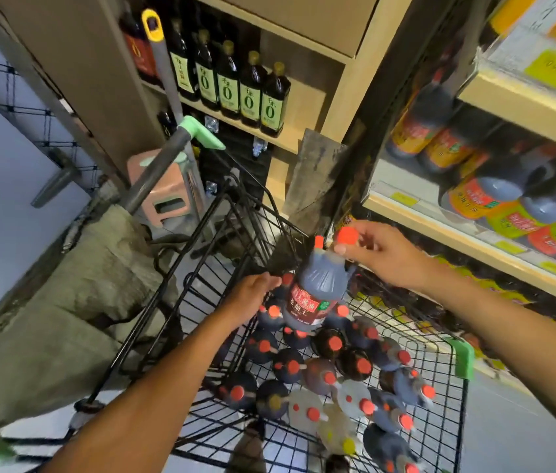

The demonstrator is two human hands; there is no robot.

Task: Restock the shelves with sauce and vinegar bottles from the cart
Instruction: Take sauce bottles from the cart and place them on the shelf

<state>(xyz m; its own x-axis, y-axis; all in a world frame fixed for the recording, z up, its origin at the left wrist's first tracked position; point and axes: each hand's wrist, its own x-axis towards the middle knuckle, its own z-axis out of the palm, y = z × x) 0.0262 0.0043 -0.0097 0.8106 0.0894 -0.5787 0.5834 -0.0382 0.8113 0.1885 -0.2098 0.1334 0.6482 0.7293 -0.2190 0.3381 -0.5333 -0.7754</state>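
Black wire cart (208,278), near centre: holds many dark red-capped bottles (290,365), a few pale bottles (307,411) at the near side. One jug (321,291), dark with a red label, hangs upright above the cart's far end. Right grip (372,254) is clamped on its cap end. Left grip (252,291) sits low, far left, on bottle tops; whether it holds one, cannot tell. Shelf (474,230), right: similar bottles.

Shelf bottles (495,196) crowding right side

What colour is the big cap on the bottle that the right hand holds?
Orange-red cap, clearest in the head view.
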